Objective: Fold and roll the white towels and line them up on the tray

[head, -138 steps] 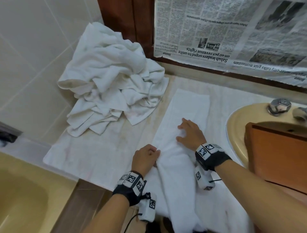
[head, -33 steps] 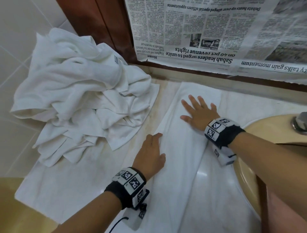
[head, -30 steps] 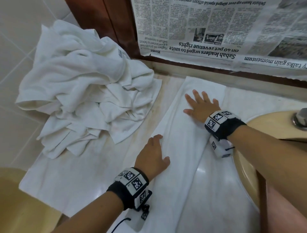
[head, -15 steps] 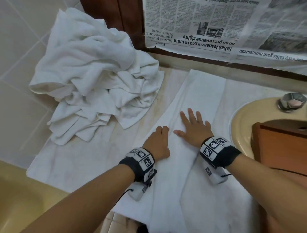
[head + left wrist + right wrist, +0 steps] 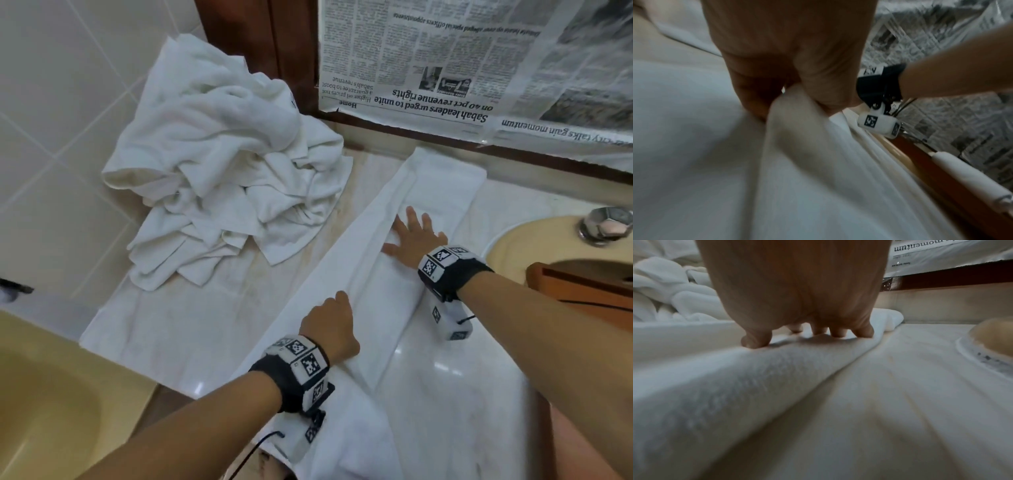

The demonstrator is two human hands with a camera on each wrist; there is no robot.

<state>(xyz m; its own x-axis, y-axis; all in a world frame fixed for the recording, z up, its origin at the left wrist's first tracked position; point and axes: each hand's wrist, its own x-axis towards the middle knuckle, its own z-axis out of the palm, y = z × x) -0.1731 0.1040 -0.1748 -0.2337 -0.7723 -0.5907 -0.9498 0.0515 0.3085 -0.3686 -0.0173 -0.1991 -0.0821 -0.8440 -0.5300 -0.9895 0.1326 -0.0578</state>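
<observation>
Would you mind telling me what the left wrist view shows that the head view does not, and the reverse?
Only the left wrist view shows the left hand pinching a fold of the long towel, and a rolled towel on the wooden tray. Only the head view shows the towel pile and the flat right hand. Both show the towel and the newspaper.

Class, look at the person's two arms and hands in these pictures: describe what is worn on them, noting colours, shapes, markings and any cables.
Both forearms are bare, no sleeves. The left hand and right hand wear no gloves. Each wrist carries a black band topped with white square tags printed with black-and-white patterns. A white boxy camera unit, also tagged, hangs beneath each wrist, and a thin black cable trails from the left one.
</observation>
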